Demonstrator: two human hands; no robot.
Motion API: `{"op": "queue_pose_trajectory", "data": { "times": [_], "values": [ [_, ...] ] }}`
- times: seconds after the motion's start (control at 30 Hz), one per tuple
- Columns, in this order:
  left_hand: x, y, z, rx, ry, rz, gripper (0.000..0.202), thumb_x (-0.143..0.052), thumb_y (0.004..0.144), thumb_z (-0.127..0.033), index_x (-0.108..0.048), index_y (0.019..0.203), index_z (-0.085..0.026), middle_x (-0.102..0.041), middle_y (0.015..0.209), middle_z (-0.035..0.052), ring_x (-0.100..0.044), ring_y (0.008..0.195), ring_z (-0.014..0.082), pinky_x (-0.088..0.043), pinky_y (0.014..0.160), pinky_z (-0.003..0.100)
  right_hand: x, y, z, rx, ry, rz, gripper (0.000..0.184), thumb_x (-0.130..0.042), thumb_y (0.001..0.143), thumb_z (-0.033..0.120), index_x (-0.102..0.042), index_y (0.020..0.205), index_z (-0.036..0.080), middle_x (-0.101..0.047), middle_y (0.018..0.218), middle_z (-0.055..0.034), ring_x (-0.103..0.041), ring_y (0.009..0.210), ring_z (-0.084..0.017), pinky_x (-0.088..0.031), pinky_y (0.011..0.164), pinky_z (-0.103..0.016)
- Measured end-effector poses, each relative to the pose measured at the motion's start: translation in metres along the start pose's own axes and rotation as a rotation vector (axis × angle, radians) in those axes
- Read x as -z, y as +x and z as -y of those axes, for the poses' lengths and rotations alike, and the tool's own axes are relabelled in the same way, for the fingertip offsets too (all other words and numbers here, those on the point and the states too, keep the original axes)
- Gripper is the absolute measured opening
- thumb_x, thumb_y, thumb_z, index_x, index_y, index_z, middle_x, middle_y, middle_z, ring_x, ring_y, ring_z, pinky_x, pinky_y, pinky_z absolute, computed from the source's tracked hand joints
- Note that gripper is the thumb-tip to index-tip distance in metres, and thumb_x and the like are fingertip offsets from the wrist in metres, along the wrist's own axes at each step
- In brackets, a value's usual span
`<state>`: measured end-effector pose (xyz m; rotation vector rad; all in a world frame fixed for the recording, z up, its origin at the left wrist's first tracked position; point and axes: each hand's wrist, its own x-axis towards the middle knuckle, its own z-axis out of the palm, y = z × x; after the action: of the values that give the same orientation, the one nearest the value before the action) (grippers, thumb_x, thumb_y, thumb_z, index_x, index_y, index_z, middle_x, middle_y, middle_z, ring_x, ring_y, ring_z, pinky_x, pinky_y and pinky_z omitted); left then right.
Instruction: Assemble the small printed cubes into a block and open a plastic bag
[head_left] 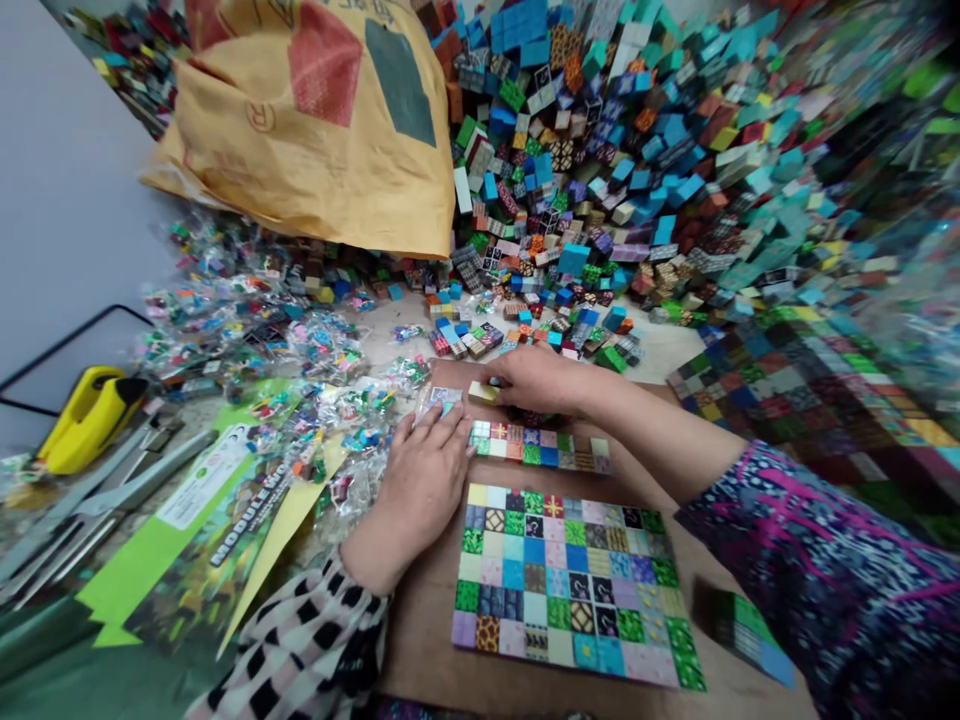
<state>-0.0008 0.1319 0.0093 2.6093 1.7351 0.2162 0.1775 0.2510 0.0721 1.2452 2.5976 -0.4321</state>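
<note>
My right hand (540,380) pinches a pale yellow block (482,393) just above the left end of a short row of patterned cubes (540,447). Lying flat, fingers stretched out, my left hand (426,480) rests at that row's left end, its fingertips against a light block (445,398). Below the row is a large rectangle of picture cubes (566,590), set edge to edge on a brown board (420,610). My right fingers partly hide some dark pieces behind them.
Loose coloured cubes (555,200) heap up at the back, beside a yellow woven sack (315,150). Small bagged pieces (322,345), printed cards (195,520), scissors (112,500) and a yellow-handled tool (86,420) lie left. More cube slabs (810,430) stand right.
</note>
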Motion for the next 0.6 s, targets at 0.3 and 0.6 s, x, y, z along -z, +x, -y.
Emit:
{"op": "queue_pose_trajectory", "data": {
  "times": [0.3, 0.6],
  "values": [
    [-0.001, 0.000, 0.001, -0.015, 0.001, -0.008, 0.042, -0.036, 0.104, -0.029, -0.056, 0.139, -0.017, -0.055, 0.146, 0.0075, -0.047, 0.138, 0.0291, -0.034, 0.114, 0.052, -0.002, -0.006, 0.010, 0.033, 0.027, 0.028, 0.031, -0.056, 0.092, 0.025, -0.072, 0.118, 0.026, -0.074, 0.113, -0.0092, -0.065, 0.099, -0.025, -0.042, 0.076, -0.036],
    [0.000, -0.001, 0.002, -0.038, 0.012, -0.007, 0.044, -0.035, 0.104, -0.028, -0.056, 0.140, -0.013, -0.055, 0.145, 0.0100, -0.046, 0.139, 0.0292, -0.034, 0.115, 0.053, -0.007, -0.007, 0.012, 0.051, 0.017, 0.001, 0.028, -0.051, 0.095, 0.025, -0.075, 0.110, 0.023, -0.075, 0.106, -0.0098, -0.065, 0.091, -0.022, -0.038, 0.071, -0.033]
  ]
}}
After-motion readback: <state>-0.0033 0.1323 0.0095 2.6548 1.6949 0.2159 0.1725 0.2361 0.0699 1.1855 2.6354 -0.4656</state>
